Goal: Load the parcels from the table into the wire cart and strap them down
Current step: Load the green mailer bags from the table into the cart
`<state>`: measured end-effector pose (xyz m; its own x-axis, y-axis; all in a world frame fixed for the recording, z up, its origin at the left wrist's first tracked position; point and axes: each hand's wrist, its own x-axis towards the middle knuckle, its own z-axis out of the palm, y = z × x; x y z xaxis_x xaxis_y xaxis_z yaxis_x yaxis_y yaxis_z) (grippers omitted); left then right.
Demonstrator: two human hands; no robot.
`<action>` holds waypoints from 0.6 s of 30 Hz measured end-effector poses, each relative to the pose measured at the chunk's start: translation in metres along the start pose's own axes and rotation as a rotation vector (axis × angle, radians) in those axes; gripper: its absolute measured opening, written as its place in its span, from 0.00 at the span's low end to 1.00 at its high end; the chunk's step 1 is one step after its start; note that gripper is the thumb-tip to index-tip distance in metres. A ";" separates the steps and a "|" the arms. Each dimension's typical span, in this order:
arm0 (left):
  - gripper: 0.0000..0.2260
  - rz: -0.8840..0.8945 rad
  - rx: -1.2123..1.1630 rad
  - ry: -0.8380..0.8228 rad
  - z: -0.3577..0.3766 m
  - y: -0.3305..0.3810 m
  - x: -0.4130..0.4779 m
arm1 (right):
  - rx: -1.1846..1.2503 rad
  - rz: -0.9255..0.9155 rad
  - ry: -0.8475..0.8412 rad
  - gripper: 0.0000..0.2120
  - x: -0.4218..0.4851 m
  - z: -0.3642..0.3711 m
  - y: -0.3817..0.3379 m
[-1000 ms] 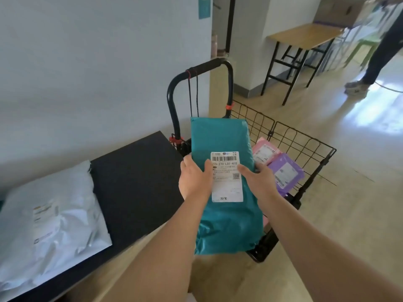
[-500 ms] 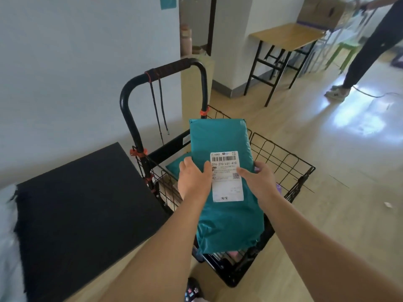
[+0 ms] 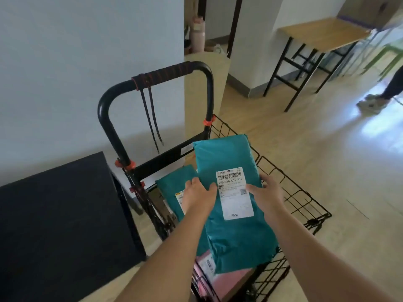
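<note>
— What do the grips have?
— Both hold one teal parcel [image 3: 237, 240]. The left grip [image 3: 198, 198] clasps its left edge, thumb lying on top beside the white label [image 3: 235, 194]. The right grip [image 3: 268, 196] clasps the right edge, thumb on the label's corner.
— Where is that parcel?
— Over the basket of the wire cart [image 3: 305, 194], its long side running away from the person. I cannot tell whether it touches the load beneath.
— What lies beneath?
— A second teal parcel [image 3: 171, 184], just left of the left grip and partly hidden by it. A pink parcel [image 3: 231, 279] shows below both wrists, at the cart's near end.
— And the straps?
— Two dark straps [image 3: 150, 118] hang loose from the cart's handle [image 3: 165, 75], beyond the left grip and well apart from it.
— The counter?
— The black counter [image 3: 54, 214] lies left of the left grip, its corner just beside the cart's frame.
— Anything else?
— Far beyond the right grip, a person's shoe [image 3: 370, 103] on the floor.
</note>
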<state>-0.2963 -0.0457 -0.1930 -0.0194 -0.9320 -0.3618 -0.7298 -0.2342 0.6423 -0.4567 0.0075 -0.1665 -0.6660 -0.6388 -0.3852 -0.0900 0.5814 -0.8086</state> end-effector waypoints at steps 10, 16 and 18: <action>0.20 -0.261 -0.081 -0.053 0.086 0.030 0.050 | -0.196 -0.059 -0.225 0.20 0.140 -0.001 0.018; 0.21 -0.377 -0.100 0.012 0.116 0.022 0.090 | -0.219 -0.028 -0.327 0.17 0.193 0.035 0.035; 0.22 -0.387 -0.049 0.033 0.121 0.013 0.099 | -0.215 -0.023 -0.341 0.17 0.203 0.047 0.043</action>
<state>-0.3905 -0.1075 -0.3026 0.2735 -0.7804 -0.5623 -0.6450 -0.5824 0.4947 -0.5607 -0.1207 -0.3008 -0.3810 -0.7623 -0.5231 -0.2788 0.6342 -0.7211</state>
